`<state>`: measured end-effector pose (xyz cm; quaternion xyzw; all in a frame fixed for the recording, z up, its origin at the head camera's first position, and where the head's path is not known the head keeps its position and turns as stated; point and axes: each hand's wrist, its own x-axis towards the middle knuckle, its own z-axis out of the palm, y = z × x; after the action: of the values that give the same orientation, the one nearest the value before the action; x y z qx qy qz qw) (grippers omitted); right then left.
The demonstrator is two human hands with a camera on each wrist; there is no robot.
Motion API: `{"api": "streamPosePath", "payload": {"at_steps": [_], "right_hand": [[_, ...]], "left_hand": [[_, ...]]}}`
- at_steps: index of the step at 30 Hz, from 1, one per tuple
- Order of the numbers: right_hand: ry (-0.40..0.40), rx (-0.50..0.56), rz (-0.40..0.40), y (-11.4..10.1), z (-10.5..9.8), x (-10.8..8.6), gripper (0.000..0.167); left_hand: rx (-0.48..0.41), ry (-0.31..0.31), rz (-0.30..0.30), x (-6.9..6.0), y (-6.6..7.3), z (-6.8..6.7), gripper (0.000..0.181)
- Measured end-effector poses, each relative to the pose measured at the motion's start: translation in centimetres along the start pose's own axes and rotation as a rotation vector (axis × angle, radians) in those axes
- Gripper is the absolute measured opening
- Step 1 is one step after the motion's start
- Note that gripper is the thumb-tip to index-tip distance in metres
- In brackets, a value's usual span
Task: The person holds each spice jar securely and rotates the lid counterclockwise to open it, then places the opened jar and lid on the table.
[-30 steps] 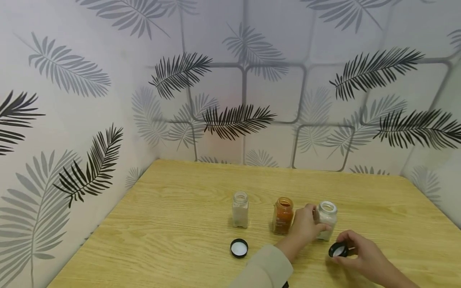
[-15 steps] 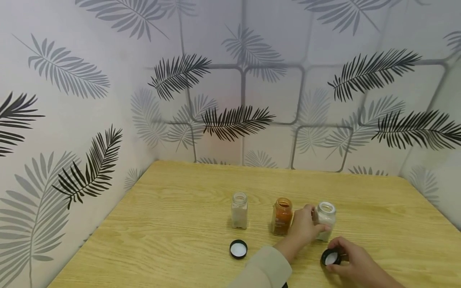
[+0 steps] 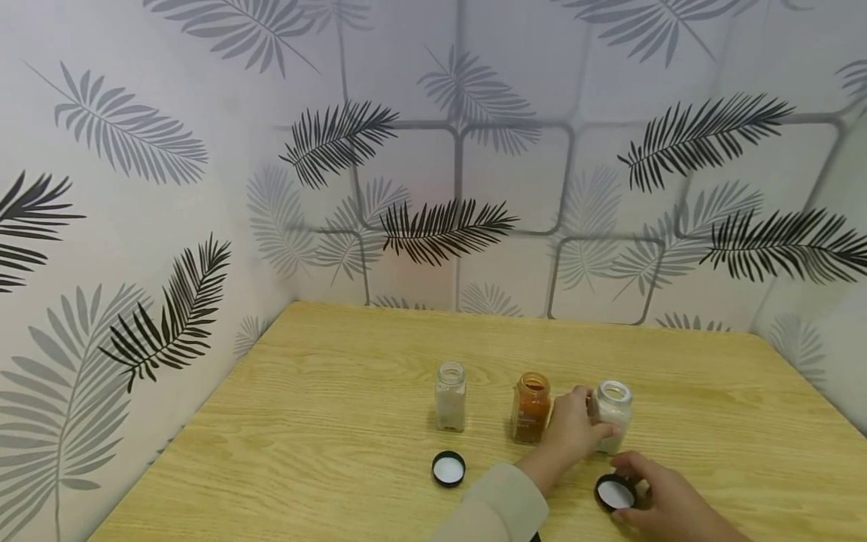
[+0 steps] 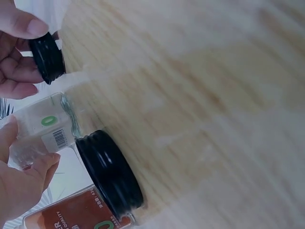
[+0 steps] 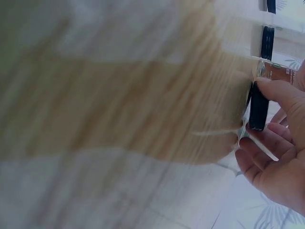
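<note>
My left hand (image 3: pixel 576 427) grips a square glass jar (image 3: pixel 613 415) with pale contents, its mouth uncovered, upright on the table. A green mark and a barcode show on that jar (image 4: pixel 45 121) in the left wrist view. My right hand (image 3: pixel 667 493) pinches the rim of a black lid (image 3: pixel 616 493), its white inner side facing up, low at the table in front of this jar. In the right wrist view the thumb lies against the lid (image 5: pixel 259 107). An open jar of orange-red powder (image 3: pixel 531 409) stands just left of my left hand.
Farther left stands another uncovered jar (image 3: pixel 450 399) with pale contents. Before it lies a black lid (image 3: pixel 448 470), white side up. Another black lid (image 4: pixel 109 174), mostly behind my sleeve in the head view, lies before the orange-red jar. Patterned walls border the wooden table (image 3: pixel 305 421).
My right hand has moved left and toward me with its lid, which has tipped from slanted to nearly flat. My left hand stays on the jar.
</note>
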<state>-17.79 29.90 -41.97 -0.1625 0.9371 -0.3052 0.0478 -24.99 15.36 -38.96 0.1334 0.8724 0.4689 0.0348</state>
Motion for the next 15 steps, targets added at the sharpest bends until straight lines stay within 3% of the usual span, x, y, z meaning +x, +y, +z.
{"api": "streamPosePath", "payload": {"at_steps": [6, 12, 15], "right_hand": [[0.000, -0.119, -0.056, 0.16, 0.00, 0.32, 0.059], [-0.002, -0.143, -0.099, 0.28, -0.06, 0.39, 0.061], [-0.011, -0.138, -0.110, 0.25, -0.14, 0.31, 0.063]], "left_hand": [[0.020, 0.002, 0.004, -0.01, 0.07, -0.19, 0.049], [0.035, -0.002, 0.016, -0.11, 0.30, -0.34, 0.070], [0.021, -0.013, 0.009, -0.28, 0.40, -0.31, 0.069]]}}
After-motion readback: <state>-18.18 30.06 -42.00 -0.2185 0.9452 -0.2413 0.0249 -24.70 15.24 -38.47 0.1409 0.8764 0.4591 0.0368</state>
